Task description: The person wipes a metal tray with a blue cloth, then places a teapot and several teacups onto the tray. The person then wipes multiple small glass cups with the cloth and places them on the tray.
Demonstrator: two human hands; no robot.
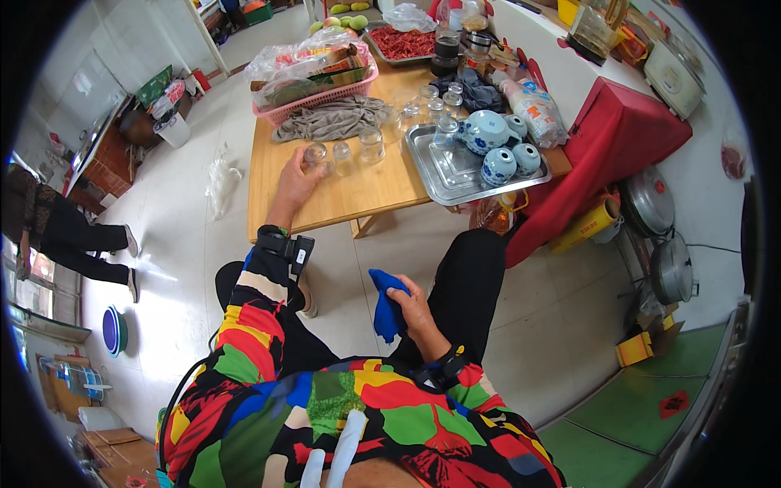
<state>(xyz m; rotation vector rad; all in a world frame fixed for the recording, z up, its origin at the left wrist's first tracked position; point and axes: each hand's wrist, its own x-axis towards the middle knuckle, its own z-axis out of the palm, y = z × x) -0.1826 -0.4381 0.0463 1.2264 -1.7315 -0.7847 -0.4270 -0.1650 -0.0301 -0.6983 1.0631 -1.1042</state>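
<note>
My left hand (pixel 296 183) has its fingers around an upside-down clear glass (pixel 315 155) near the left side of the wooden table (pixel 274 207). Two more clear glasses, a small one (pixel 342 157) and a wider one (pixel 371 145), stand just to its right. Over my lap, my right hand (pixel 417 308) grips a bunched blue cloth (pixel 388 308). Farther right, a metal tray (pixel 448 174) carries a blue-and-white teapot (pixel 485 131), matching cups (pixel 499 166) and a glass. Several other glasses (pixel 435 108) are grouped behind the tray's left corner.
A grey rag (pixel 335 119) lies before a pink basket (pixel 317 100) of packages. Behind are a tray of red chillies (pixel 403 44) and a dark jar (pixel 446 52). The metal tray overhangs the table's front edge, above an oil bottle (pixel 493 215). Another person (pixel 67 229) stands at left.
</note>
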